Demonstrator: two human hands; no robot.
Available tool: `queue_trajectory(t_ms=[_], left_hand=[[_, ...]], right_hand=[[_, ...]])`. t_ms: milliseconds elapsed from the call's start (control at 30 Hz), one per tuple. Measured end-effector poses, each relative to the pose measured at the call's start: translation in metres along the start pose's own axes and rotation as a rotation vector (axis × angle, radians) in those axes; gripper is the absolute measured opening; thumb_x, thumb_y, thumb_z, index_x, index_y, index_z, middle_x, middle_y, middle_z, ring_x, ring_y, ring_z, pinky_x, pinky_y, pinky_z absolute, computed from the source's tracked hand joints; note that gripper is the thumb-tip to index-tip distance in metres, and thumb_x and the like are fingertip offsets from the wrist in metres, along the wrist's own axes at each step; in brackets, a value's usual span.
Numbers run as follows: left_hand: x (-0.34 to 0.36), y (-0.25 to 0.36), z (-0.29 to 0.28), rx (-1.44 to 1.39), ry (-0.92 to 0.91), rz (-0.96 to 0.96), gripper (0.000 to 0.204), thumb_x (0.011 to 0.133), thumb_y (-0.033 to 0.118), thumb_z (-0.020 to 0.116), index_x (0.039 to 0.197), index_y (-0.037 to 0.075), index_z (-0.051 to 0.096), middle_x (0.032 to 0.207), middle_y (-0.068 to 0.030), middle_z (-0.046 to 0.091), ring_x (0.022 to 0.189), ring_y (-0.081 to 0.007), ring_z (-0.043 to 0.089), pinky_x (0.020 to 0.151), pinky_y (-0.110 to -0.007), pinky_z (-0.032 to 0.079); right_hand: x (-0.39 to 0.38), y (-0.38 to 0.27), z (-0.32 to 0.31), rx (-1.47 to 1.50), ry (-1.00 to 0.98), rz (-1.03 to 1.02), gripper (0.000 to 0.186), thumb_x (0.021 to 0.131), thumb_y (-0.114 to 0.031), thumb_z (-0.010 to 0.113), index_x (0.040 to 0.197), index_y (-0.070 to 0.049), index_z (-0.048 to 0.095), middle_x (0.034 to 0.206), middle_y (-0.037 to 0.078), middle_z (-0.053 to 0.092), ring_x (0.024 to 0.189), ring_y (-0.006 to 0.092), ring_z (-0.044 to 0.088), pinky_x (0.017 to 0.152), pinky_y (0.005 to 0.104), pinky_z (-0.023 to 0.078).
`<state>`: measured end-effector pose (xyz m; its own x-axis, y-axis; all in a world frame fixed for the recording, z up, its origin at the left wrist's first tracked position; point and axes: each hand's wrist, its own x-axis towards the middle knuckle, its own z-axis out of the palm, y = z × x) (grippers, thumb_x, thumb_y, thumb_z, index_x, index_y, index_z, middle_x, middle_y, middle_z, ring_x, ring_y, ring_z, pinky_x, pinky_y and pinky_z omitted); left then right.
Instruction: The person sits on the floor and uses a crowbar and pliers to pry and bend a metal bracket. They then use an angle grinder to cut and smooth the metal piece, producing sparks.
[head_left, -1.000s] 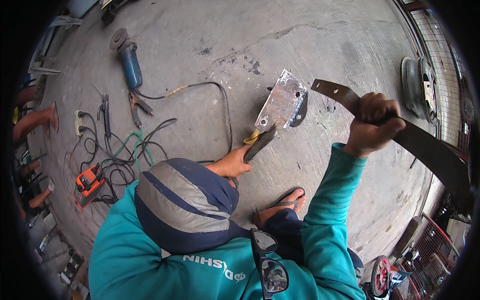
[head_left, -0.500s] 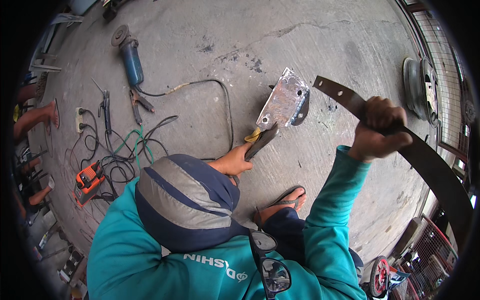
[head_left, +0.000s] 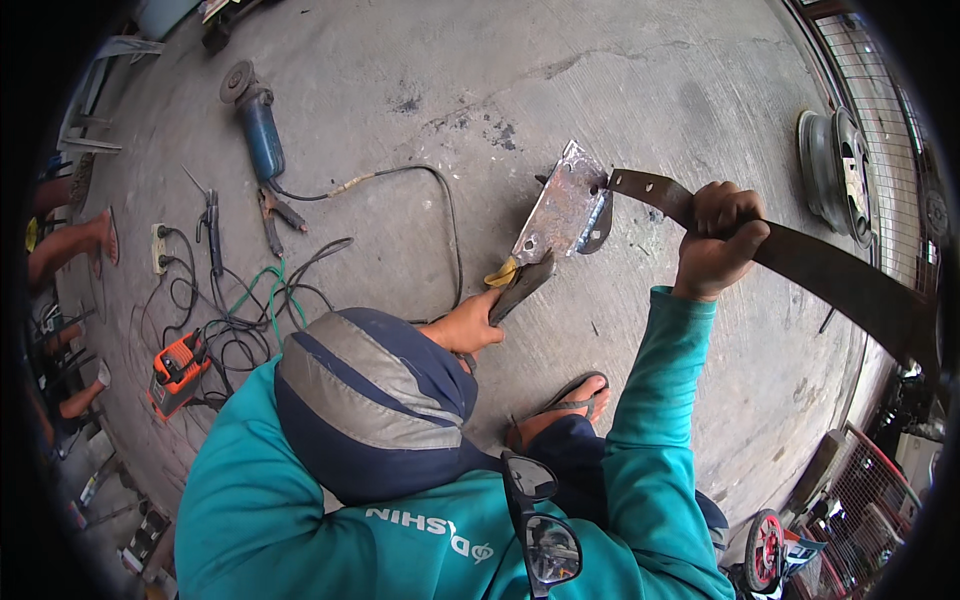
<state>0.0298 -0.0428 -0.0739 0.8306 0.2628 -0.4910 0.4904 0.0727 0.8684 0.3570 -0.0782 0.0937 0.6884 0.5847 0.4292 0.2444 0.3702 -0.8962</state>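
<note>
My right hand (head_left: pixel 718 238) is wrapped round a dark, curved flat metal bar (head_left: pixel 820 285), holding it off the ground. The bar's holed end points left and appears beside the right edge of a scorched metal plate (head_left: pixel 560 205); contact cannot be told. The plate has holes near its corners and a dark rounded part under its right side. My left hand (head_left: pixel 468 325) is closed round a dark, elongated piece (head_left: pixel 525 288) at the plate's lower corner, next to something yellow (head_left: pixel 503 272). A grey and navy cap (head_left: pixel 375 400) hides part of the left arm.
A blue angle grinder (head_left: pixel 262 135) lies at upper left, its cord running near my left hand. Below it are a ground clamp (head_left: pixel 274 218), an electrode holder (head_left: pixel 214 230), tangled cables and an orange welding machine (head_left: pixel 180 370). Wheel rims (head_left: pixel 838 175) stand at right. Other people's legs show far left.
My right hand has moved left with the curved bar, bringing its holed end close to the plate. My left hand and the plate have barely shifted.
</note>
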Motion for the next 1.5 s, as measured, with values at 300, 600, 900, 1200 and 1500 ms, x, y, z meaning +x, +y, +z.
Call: queue_trajectory(t_ms=[300,600,900,1200,1500], left_hand=[[0.004,-0.003,-0.005,0.017,0.003,0.022,0.068,0.077,0.013,0.07,0.139,-0.008,0.051,0.113,-0.0305,0.069,0.105,-0.0393,0.07,0.093,-0.042,0.053],[0.001,-0.001,-0.004,-0.05,0.011,0.01,0.064,0.077,0.012,0.07,0.136,-0.006,0.052,0.108,-0.0261,0.069,0.1,-0.035,0.069,0.091,-0.041,0.053],[0.001,-0.002,-0.003,-0.034,-0.01,-0.032,0.063,0.077,0.012,0.071,0.134,-0.007,0.053,0.106,-0.0258,0.068,0.098,-0.0332,0.068,0.09,-0.04,0.053],[0.003,-0.006,0.003,-0.005,0.06,0.078,0.062,0.077,0.012,0.072,0.133,-0.006,0.054,0.101,-0.0245,0.068,0.093,-0.0327,0.068,0.088,-0.041,0.053],[0.004,-0.008,-0.004,-0.032,-0.011,-0.012,0.072,0.078,0.013,0.074,0.144,-0.003,0.048,0.107,-0.0139,0.065,0.1,-0.0252,0.065,0.094,-0.037,0.051]], right_hand=[[0.006,-0.016,-0.005,0.041,0.057,-0.04,0.071,0.096,-0.081,0.047,0.074,-0.013,0.038,0.065,-0.002,0.031,0.058,0.0117,0.03,0.056,0.0302,0.027],[0.016,-0.031,-0.002,0.076,0.107,-0.104,0.072,0.095,-0.081,0.047,0.074,-0.013,0.039,0.063,-0.002,0.031,0.057,0.0117,0.029,0.056,0.0301,0.026],[0.012,-0.012,-0.004,0.035,0.082,-0.083,0.066,0.101,-0.072,0.049,0.075,-0.012,0.041,0.065,-0.001,0.033,0.057,0.0119,0.032,0.055,0.029,0.027],[0.003,0.002,0.001,0.026,0.051,-0.065,0.067,0.097,-0.073,0.056,0.075,-0.012,0.039,0.066,-0.001,0.035,0.058,0.0103,0.031,0.054,0.0283,0.025],[0.011,-0.014,-0.003,0.019,0.056,-0.039,0.073,0.092,-0.083,0.05,0.075,-0.013,0.04,0.065,-0.002,0.033,0.059,0.0126,0.031,0.059,0.0302,0.028]])
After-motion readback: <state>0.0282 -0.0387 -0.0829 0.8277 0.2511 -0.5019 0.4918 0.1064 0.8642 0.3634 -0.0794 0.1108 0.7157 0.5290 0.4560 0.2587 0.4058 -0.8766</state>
